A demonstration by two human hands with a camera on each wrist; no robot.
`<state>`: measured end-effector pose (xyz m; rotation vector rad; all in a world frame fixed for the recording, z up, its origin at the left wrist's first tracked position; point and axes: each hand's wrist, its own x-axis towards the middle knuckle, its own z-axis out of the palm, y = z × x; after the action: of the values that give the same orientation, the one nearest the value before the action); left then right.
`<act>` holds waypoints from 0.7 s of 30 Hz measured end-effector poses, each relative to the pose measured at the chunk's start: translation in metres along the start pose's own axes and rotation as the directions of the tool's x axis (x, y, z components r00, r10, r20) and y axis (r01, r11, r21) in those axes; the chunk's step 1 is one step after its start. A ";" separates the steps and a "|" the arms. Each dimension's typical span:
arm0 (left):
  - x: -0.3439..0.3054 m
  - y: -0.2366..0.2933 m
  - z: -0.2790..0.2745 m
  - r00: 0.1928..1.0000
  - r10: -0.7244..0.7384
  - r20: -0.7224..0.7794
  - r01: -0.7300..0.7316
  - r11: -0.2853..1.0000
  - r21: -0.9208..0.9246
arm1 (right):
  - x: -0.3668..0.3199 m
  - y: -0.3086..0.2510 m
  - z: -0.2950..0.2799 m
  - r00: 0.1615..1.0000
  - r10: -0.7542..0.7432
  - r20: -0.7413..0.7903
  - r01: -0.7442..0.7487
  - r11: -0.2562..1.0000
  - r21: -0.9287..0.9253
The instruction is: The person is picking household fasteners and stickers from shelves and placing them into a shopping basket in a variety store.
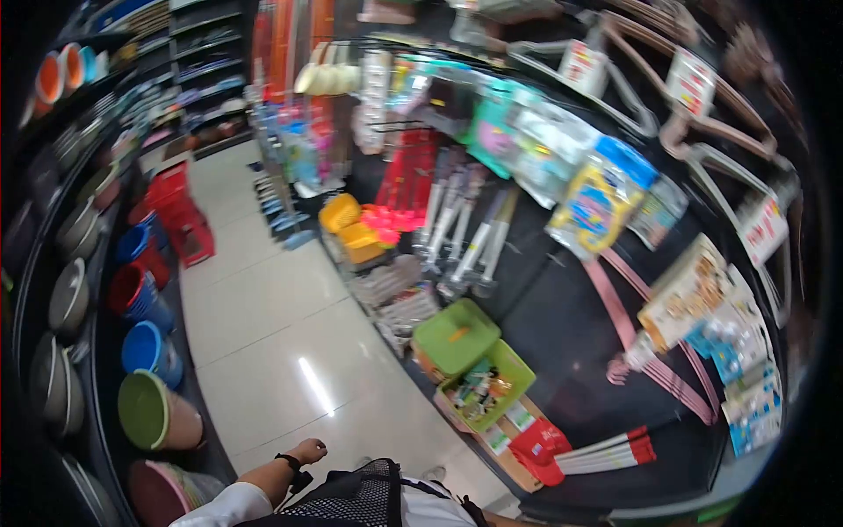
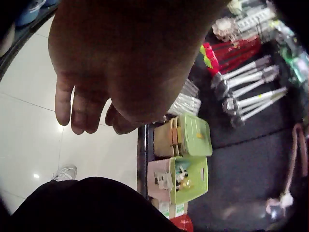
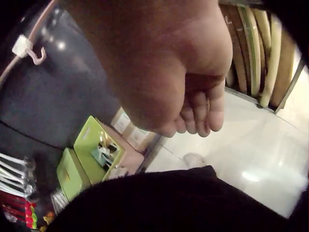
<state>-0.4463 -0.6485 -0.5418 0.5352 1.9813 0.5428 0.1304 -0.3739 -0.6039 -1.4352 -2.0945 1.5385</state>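
My left hand [image 1: 307, 451] hangs above the aisle floor, holding nothing. In the left wrist view the same left hand [image 2: 116, 72] has its fingers pointing down and loosely bent. My right hand [image 3: 169, 77] hangs over the floor with its fingers loosely curled and nothing in them; it is outside the head view. Nearest to the hands, at the shelf's edge, stands an open green basket [image 1: 520, 369] holding small items. Next to it sits a green-lidded box [image 1: 457, 338]. A red cloth-like item [image 1: 537, 443] lies just in front of the basket.
Buckets, among them a green one [image 1: 145, 411] and a blue one [image 1: 145, 347], line the left side. Red plastic stools [image 1: 180, 215] stand ahead on the tiled floor [image 1: 255, 325]. Packaged goods and hangers [image 1: 720, 79] hang on the right, with white-handled brushes [image 1: 457, 220].
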 end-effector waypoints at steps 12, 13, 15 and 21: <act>-0.031 -0.021 -0.033 0.996 -0.084 0.027 0.087 0.872 -0.481 | 0.199 -0.188 0.075 0.886 0.346 0.308 -0.340 0.937 -0.076; -0.027 -0.022 -0.044 0.995 -0.100 0.014 0.094 0.860 -0.502 | 0.220 -0.211 0.086 0.883 0.343 0.321 -0.335 0.939 -0.082; -0.021 -0.025 -0.065 0.992 -0.129 -0.007 0.105 0.842 -0.529 | 0.248 -0.277 0.104 0.890 0.289 0.351 -0.262 0.957 -0.124; -0.013 -0.043 -0.144 0.944 -0.329 0.000 0.243 0.697 -0.675 | 0.348 -0.358 0.176 0.851 0.322 0.414 -0.303 0.946 -0.114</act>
<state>-0.5755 -0.7122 -0.4964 -0.2698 1.7635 1.0428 -0.3707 -0.2212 -0.5243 -1.6427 -2.2134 2.1154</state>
